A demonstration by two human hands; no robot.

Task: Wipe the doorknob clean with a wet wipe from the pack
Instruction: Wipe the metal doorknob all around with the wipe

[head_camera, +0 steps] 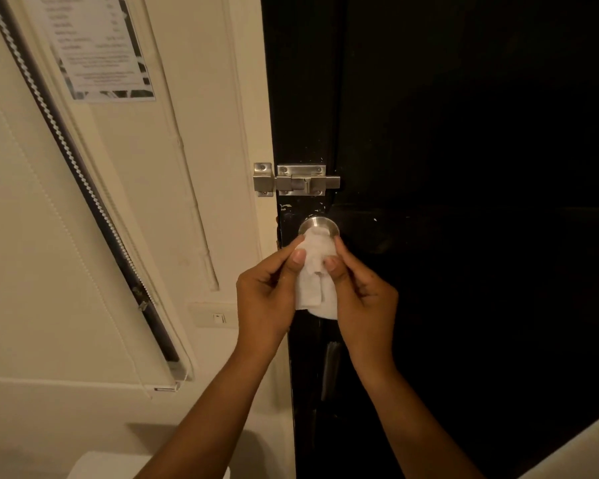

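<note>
Here the left hand and the right hand both pinch a white wet wipe between thumb and fingertips, one hand on each side of it. The wipe's upper edge lies against the lower front of the round steel doorknob, which sits on the black door close to its left edge, just below a steel slide bolt. The rest of the wipe hangs bunched between the hands, nearer the camera.

The risks from here seem modest. Only a small fold of the wipe meets the knob, so a stroke could polish the front and leave the top, sides and neck untouched. Held by its edges alone, the damp sheet may slip from the fingertips once it drags on the metal. Firm rubbing might also turn the knob or nudge the door. The pack is not in view.
</note>
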